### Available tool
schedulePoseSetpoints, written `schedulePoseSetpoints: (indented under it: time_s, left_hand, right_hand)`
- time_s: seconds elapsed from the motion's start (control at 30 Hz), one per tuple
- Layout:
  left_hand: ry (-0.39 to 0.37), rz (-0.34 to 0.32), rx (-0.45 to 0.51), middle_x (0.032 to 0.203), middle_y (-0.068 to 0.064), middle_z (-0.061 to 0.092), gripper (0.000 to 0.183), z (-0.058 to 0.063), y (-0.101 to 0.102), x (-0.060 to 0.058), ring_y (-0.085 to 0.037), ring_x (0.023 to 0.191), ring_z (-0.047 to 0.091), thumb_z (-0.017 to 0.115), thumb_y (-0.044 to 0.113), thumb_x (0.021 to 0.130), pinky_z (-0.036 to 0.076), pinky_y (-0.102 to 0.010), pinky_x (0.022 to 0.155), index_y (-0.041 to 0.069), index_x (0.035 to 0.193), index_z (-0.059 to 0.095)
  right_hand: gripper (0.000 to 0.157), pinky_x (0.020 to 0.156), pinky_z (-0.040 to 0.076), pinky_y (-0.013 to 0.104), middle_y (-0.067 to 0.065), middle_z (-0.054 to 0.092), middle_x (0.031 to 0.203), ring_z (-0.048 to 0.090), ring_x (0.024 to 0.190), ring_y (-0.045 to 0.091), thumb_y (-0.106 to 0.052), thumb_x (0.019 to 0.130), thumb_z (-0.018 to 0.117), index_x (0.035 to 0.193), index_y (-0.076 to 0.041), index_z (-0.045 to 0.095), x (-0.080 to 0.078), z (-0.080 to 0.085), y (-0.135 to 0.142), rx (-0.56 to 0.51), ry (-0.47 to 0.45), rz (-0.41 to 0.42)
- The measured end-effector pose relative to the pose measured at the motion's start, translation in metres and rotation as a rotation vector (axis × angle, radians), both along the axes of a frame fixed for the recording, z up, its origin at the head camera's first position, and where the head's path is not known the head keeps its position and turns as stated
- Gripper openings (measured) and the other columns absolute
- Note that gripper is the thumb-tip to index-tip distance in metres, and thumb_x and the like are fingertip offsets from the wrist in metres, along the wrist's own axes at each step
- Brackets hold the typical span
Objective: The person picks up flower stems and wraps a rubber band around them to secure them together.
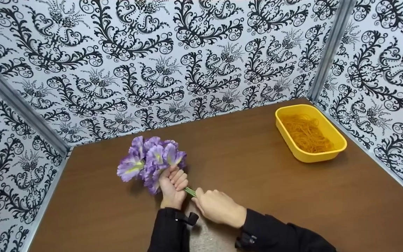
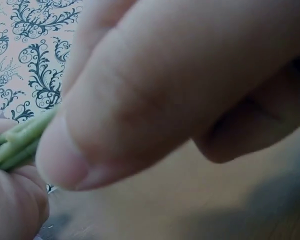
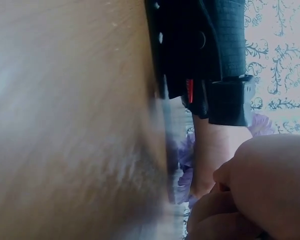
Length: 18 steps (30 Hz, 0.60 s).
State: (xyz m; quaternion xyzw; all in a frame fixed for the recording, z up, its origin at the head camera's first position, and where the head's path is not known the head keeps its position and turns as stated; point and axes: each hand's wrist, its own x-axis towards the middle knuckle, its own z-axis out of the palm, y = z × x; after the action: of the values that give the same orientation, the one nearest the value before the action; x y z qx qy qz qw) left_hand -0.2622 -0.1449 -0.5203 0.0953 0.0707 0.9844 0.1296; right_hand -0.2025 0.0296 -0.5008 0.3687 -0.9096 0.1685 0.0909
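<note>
A bunch of purple artificial flowers (image 1: 156, 157) with yellow-green streaks is held a little above the brown table, blooms toward the far left. My left hand (image 1: 173, 183) grips the stems just under the blooms, fingers curled round them. Lower down, my right hand (image 1: 219, 207) holds the ends of the green stems (image 1: 190, 191), and a short length shows between the hands. In the left wrist view the green stems (image 2: 22, 140) appear close up between fingers. Purple petals (image 3: 185, 170) show behind the left wrist in the right wrist view, where my right hand (image 3: 260, 195) partly hides the stems.
A yellow plastic tub (image 1: 322, 124) holding a heap of orange-brown rubber bands (image 1: 306, 134) stands at the back right of the table (image 1: 236, 154). Walls with black scroll patterns (image 1: 215, 70) enclose the back and both sides.
</note>
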Motion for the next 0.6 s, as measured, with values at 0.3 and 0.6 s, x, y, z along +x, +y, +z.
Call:
schedulePoseSetpoints:
  time_s: [0.3, 0.6]
  left_hand:
    - [0.108, -0.018, 0.121, 0.055, 0.01, 0.014, 0.044, -0.005, 0.004, 0.005, -0.004, 0.046, 0.011, 0.047, 0.009, 0.094, 0.013, -0.016, 0.039, 0.02, 0.065, 0.015]
    - [0.071, 0.042, 0.116, 0.055, 0.011, 0.014, 0.045, -0.005, 0.0, 0.004, -0.004, 0.046, 0.01, 0.051, 0.009, 0.091, 0.013, -0.017, 0.039, 0.02, 0.066, 0.016]
  right_hand:
    - [0.025, 0.036, 0.034, 0.024, -0.007, 0.04, 0.062, 0.043, 0.047, 0.007, -0.034, 0.109, 0.045, 0.095, -0.013, 0.046, -0.001, -0.002, 0.012, -0.044, -0.255, 0.076]
    - [0.024, 0.036, 0.031, 0.023, -0.009, 0.038, 0.062, 0.039, 0.045, 0.006, -0.035, 0.108, 0.045, 0.095, -0.015, 0.044, -0.003, 0.003, 0.017, -0.015, -0.304, 0.104]
